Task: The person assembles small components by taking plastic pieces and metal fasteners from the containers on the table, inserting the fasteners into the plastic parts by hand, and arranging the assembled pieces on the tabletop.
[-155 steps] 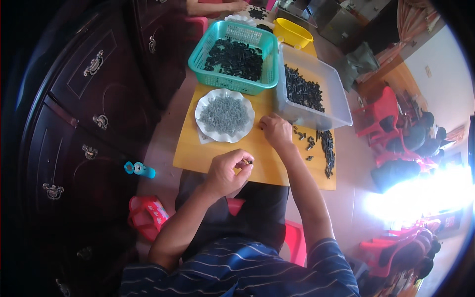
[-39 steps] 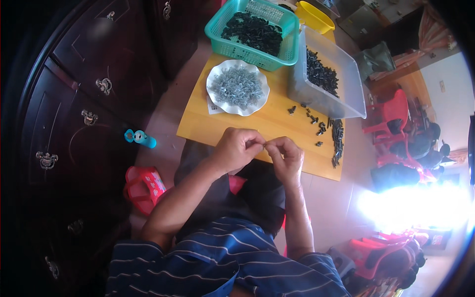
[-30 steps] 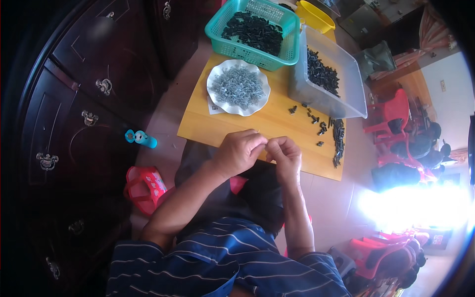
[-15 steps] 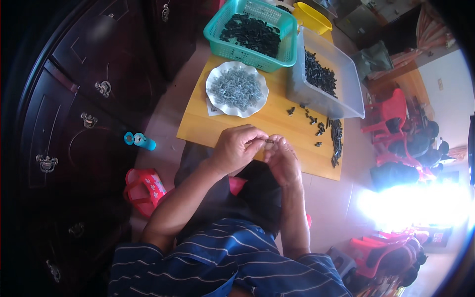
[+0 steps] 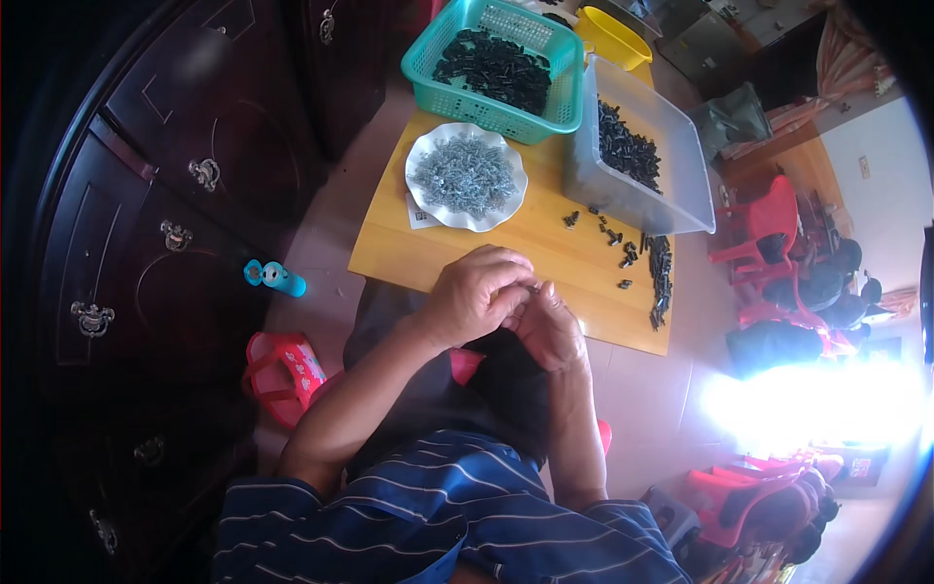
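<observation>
Dark wooden cabinets with ornate silver handles fill the left of the room; on the pinkish floor beside them are a light-blue container and, nearer the seated person, a red bag with a patterned panel. To the right comes a yellow wooden table, and toward its left edge a white wavy-rimmed plate bears a heap of small clear pieces. Just in front of that table's near edge, 2 bare hands meet. I see the left hand pinching a tiny dark piece between thumb and forefinger, most of it hidden by the fingertips. Behind the plate, a teal basket holds many black strips. The right hand is up against the left, its thumb raised and its fingers curled; whether it grips the piece too, I can't tell. Further right, a translucent bin holds short black parts, with a yellow tub beyond it. Loose dark bits lie before the bin, near a long pile of black tubes along the table's right edge. Past that are red plastic chairs and a blinding glare.
</observation>
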### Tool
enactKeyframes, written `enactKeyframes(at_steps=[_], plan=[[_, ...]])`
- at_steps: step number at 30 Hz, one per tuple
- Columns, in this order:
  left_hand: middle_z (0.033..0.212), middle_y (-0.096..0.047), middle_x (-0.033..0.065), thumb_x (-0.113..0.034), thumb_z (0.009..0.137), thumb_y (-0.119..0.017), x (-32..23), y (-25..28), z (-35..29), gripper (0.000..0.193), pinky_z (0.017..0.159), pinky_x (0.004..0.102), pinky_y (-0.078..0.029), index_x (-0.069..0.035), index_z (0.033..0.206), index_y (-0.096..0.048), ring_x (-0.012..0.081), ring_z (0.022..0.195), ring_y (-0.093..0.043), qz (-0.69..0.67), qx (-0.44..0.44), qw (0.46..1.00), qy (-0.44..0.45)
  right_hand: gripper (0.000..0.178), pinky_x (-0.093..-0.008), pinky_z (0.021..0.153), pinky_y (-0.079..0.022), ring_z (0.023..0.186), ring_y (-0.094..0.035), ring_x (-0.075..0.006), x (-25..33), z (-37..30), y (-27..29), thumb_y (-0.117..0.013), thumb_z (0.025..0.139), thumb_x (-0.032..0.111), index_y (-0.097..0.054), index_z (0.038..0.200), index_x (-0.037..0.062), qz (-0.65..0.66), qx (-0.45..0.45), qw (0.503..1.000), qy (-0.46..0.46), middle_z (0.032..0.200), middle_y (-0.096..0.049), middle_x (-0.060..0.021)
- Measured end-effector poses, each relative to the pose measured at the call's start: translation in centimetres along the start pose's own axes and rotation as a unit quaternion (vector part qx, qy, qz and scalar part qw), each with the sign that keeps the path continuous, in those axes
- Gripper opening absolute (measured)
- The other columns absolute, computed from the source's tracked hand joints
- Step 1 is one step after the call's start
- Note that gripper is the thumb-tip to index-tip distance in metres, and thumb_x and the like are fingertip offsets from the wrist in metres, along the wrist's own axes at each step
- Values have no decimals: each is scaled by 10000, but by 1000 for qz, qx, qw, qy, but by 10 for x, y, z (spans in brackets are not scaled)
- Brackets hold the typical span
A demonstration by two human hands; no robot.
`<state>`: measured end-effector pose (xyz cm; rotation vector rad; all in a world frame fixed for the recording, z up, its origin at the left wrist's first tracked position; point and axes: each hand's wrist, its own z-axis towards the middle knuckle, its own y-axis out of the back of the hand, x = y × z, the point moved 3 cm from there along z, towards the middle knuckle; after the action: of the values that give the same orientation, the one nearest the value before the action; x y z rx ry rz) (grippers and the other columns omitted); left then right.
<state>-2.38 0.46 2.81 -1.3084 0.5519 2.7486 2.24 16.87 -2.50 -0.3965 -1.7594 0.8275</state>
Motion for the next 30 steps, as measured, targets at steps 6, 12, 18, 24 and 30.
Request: enactKeyframes(at_steps=[6,12,18,24,30], plan=[[1012,-716,131,25,799,-731,2,-2,-1,196,815,372,-570,0,992,-714,311,932,-702,-15,17,1000,7,421,-338,878,-549,924,-687,-162,-3,0,7,-592,1035,413,-663,1195,31,-27,-34,999,13,1017,-725,-60],[977,-720,131,34,808,-727,1,-3,-1,191,789,365,-575,6,996,-710,312,895,-710,-47,20,999,20,395,-329,865,-545,894,-684,-150,-8,-1,7,-583,1046,381,-681,1193,28,-27,-38,998,33,985,-733,-48],[965,-724,135,42,818,-715,0,-5,-2,184,785,362,-574,11,999,-705,316,884,-714,-53,13,998,14,397,-337,879,-544,905,-689,-162,-8,-3,1,-570,1054,371,-688,1191,18,-19,-34,998,54,1014,-742,-61],[968,-724,147,51,815,-707,-2,-5,-2,181,787,361,-577,16,993,-701,318,887,-718,-44,-2,999,3,373,-342,884,-543,908,-689,-168,-5,-3,-6,-562,1063,344,-693,1149,6,-37,-41,996,67,1011,-739,-75],[1008,-726,143,50,800,-715,-1,-3,-2,238,810,363,-580,15,1035,-698,308,905,-721,-58,15,998,11,308,-335,862,-532,869,-630,-138,-5,-5,-21,-591,1051,326,-666,1130,38,38,-63,996,57,975,-686,-33]])
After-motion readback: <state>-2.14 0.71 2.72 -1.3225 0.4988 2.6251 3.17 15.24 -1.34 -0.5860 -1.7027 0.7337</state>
